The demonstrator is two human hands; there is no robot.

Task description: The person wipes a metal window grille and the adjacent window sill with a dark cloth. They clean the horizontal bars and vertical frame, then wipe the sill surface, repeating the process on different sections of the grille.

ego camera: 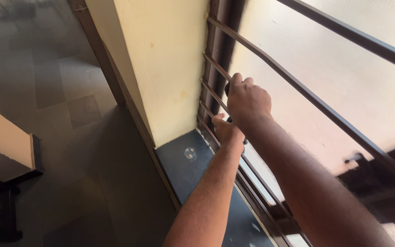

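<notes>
Two bare hands, the left hand (227,130) lower and the right hand (248,100) above it, both at the window grille (298,87); at least six dark metal bars in the grille, the lower ones partly hidden behind the forearms, so the full count cannot be told; one dark stone sill (188,160); one cream wall pier (165,59); one frosted window pane (344,59); one small dark object (227,87) partly hidden in the right hand
</notes>
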